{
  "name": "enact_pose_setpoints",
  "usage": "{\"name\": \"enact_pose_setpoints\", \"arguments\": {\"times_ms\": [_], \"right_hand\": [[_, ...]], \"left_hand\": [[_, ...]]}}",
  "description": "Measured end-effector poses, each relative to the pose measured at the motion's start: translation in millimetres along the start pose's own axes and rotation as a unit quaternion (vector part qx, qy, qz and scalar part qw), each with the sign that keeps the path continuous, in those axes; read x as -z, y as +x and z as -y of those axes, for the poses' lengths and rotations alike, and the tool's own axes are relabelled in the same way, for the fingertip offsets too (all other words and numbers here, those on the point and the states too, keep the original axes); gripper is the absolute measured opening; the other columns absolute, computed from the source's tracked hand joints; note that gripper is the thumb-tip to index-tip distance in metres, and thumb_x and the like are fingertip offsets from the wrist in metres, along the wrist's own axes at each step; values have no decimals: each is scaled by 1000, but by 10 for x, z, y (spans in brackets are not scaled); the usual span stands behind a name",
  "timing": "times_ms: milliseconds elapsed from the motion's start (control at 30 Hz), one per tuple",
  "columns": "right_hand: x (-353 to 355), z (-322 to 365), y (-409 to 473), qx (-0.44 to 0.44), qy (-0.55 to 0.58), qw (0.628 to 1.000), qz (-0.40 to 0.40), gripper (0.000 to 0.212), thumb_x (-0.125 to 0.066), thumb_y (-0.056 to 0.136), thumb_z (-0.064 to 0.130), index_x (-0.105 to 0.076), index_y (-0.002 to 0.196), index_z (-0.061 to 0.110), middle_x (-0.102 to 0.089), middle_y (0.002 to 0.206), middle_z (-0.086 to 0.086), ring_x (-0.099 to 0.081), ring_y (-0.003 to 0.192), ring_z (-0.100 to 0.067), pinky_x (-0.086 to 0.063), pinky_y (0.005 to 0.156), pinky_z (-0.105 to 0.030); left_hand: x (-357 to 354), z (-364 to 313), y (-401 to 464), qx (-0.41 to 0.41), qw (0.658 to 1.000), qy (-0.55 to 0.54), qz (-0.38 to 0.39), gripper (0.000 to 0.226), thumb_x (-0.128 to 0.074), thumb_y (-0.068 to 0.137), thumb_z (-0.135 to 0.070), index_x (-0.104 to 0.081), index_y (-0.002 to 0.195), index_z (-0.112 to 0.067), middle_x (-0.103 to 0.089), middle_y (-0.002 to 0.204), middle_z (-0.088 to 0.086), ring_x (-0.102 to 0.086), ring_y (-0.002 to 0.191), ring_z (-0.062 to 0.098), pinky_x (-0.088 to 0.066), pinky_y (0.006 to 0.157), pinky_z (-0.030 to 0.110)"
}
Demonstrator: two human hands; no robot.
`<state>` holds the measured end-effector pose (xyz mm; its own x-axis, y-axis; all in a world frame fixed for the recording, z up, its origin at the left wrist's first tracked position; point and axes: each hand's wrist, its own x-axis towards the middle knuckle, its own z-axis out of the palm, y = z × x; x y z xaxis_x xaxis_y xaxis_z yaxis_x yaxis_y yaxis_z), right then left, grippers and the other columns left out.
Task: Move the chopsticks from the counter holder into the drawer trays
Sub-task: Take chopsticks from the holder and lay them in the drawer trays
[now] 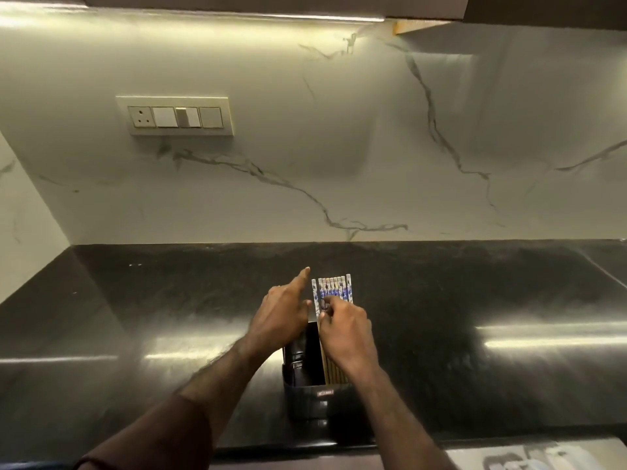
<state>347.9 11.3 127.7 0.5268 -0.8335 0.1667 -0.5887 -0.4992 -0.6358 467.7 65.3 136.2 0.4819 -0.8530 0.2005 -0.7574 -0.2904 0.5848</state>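
None of the blue-and-white patterned chopsticks are yet moved: all are seen standing in the black box-shaped holder on the glossy black tabletop. One is pinched in the right hand's grip, while the left hand is spread, forefinger extended. No drawer trays are shown.

The right hand hides the chopsticks' middles (lower ends inside holder).
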Motion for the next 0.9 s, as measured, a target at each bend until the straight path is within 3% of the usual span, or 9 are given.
{"name": "enact_pose_setpoints", "arguments": {"times_ms": [167, 333, 467, 600, 667, 767, 900], "right_hand": [[-88, -32, 83, 11, 4, 999, -31, 33, -55, 95, 24, -61, 127, 18, -68, 117, 1, -64, 105, -12, -52, 91, -29], [-156, -26, 108, 21, -6, 999, -40, 27, -52, 95, 24, -67, 118, 21, -71, 109, 3, -65, 98, -10, -49, 87, -24], [-213, -9, 134, 14, -7, 999, -46, 25, -56, 93, 26, -68, 114, 21, -72, 107, 4, -65, 97, -11, -49, 86, -26], [-233, -4, 125, 10, 0, 999, -52, 22, -61, 91, 32, -67, 111, 23, -71, 104, 5, -64, 94, -9, -50, 84, -26], [-221, 4, 123, 18, -4, 998, -60, 24, -61, 91, 36, -68, 110, 23, -71, 102, 7, -63, 91, -7, -48, 79, -22], [-176, 37, 143, 30, 21, 997, -68, 26, -61, 90, 40, -69, 110, 25, -72, 101, 8, -63, 87, -4, -48, 76, -18], [-40, 177, 255, 22, 176, 984, -17, 22, -69, 87, 34, -72, 107, 27, -75, 95, 10, -67, 81, 2, -58, 79, -26]], "left_hand": [[-119, 168, 242, 7, 1000, -29, 0, 64, -63, 90, -21, -34, 147, -21, -64, 125, 15, -63, 111, 28, -50, 94, 38], [-214, 268, 372, 10, 992, -122, -29, 44, -70, 84, -17, -61, 128, -17, -71, 115, 5, -68, 99, 7, -48, 89, 15], [-270, 307, 409, 40, 972, -229, -35, 32, -77, 78, -11, -73, 109, -20, -76, 98, -1, -68, 83, -6, -53, 78, 12], [-248, 292, 400, 97, 933, -345, -26, 29, -80, 74, -5, -76, 86, -32, -77, 78, -2, -74, 74, 13, -60, 70, 31], [-193, 270, 403, 111, 920, -375, -23, 27, -80, 73, -3, -76, 81, -28, -77, 75, 1, -74, 71, 21, -61, 68, 35], [15, 196, 433, 102, 916, -387, -13, 24, -79, 73, -1, -77, 84, -22, -77, 79, 5, -74, 74, 22, -61, 69, 35], [587, 14, 502, 17, 932, -361, 8, 24, -76, 75, -6, -75, 95, -20, -77, 89, 3, -74, 82, 18, -59, 70, 27]]}}
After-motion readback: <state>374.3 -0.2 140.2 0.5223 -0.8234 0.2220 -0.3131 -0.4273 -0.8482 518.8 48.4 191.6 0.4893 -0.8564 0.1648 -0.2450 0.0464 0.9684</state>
